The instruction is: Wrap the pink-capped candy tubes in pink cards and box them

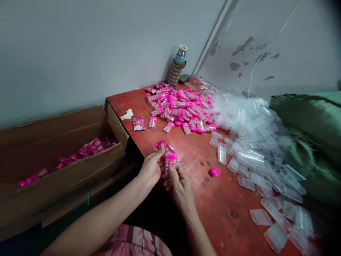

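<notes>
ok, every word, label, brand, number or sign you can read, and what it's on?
No legible text anywhere.
Packet lying on the table: printed, too small to read.
Pink wrap at the left hand: printed, too small and angled to read.
Pink packs in the carton: too blurred to read.

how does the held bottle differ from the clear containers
The held bottle contains pink balls; the clear containers show no contents. The bottle wears a pink cap; the containers show none. Left hand and right hand hold the bottle; the containers lie heaped. Both have see-through walls.
</notes>
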The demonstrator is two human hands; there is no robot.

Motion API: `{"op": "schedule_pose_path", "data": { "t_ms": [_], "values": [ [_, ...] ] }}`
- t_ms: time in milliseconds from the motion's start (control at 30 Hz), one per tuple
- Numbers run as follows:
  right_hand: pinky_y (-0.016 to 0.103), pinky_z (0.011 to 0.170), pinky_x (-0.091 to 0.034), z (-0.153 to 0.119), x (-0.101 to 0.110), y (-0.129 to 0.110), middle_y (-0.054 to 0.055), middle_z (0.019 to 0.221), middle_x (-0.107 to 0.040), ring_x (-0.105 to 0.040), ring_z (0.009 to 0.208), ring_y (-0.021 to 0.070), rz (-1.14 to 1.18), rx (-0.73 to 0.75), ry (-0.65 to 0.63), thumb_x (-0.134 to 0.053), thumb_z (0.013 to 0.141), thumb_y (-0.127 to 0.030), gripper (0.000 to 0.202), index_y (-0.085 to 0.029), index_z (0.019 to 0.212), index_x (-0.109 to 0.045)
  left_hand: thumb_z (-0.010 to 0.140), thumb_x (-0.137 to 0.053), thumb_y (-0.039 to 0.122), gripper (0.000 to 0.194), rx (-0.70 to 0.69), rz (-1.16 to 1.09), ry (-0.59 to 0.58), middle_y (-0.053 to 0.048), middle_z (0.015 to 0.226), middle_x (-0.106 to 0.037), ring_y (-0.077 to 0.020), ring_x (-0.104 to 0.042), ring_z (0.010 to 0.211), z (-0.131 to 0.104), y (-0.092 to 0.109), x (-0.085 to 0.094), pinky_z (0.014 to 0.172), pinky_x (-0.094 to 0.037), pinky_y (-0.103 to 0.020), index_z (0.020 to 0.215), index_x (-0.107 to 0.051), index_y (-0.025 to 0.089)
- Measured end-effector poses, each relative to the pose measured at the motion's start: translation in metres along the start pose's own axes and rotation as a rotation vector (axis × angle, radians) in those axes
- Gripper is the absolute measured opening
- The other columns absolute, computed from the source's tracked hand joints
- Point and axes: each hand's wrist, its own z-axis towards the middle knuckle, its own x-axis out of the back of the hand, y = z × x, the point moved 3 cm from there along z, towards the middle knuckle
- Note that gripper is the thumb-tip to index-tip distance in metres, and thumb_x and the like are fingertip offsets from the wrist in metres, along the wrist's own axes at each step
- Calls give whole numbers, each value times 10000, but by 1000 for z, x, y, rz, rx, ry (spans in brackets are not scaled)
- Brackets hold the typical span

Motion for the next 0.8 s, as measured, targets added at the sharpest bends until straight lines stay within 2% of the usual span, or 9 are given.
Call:
{"op": "schedule_pose_path", "data": {
  "t_ms": [133, 300, 400, 533, 733, 800],
  "values": [
    [185, 394, -373, 2, -1, 3, -21, 637, -565, -483, 441, 76, 113, -9, -80, -451, 832, -436, 255, -191, 782, -502, 657, -686, 332, 254, -24, 137, -71, -14, 535, -579, -108, -543, 451, -1, 3, -3, 429, -446, -210, 690, -569, 109],
    [198, 432, -409, 3, 1, 5, -23, 630, -561, -496, 460, 87, 21, 30, 21, -460, 830, -428, 234, -201, 822, -521, 648, -690, 309, 257, -106, 271, -186, -4, 565, -581, -96, -524, 448, -6, 8, -11, 401, -406, -195, 764, -568, 115],
    [206, 437, -419, 2, 0, 7, -20, 627, -563, -510, 468, 98, -63, 55, 61, -443, 838, -426, 231, -213, 860, -529, 628, -699, 327, 274, -82, 322, -193, 4, 548, -573, -86, -481, 393, -6, 6, -11, 348, -354, -190, 748, -562, 123],
    [209, 445, -428, 2, 1, 8, -15, 653, -571, -514, 473, 98, -63, 80, 106, -465, 825, -429, 234, -214, 891, -530, 629, -691, 362, 289, -45, 369, -192, -11, 511, -560, -86, -474, 386, -3, 5, -8, 360, -364, -203, 653, -568, 102],
    [189, 411, -405, 5, -1, 7, -3, 677, -591, -511, 458, 85, 178, 9, -115, -446, 838, -425, 242, -192, 843, -510, 645, -670, 358, 292, -81, 554, -263, -25, 450, -552, -109, -486, 353, -2, 15, -6, 346, -367, -221, 556, -589, 92],
    [189, 411, -404, 5, 0, 7, -3, 675, -592, -505, 451, 83, 198, 4, -122, -445, 841, -420, 237, -192, 848, -508, 650, -665, 351, 285, -74, 614, -307, -35, 457, -566, -116, -500, 358, -2, 18, -8, 359, -381, -228, 557, -604, 89]
  ]
}}
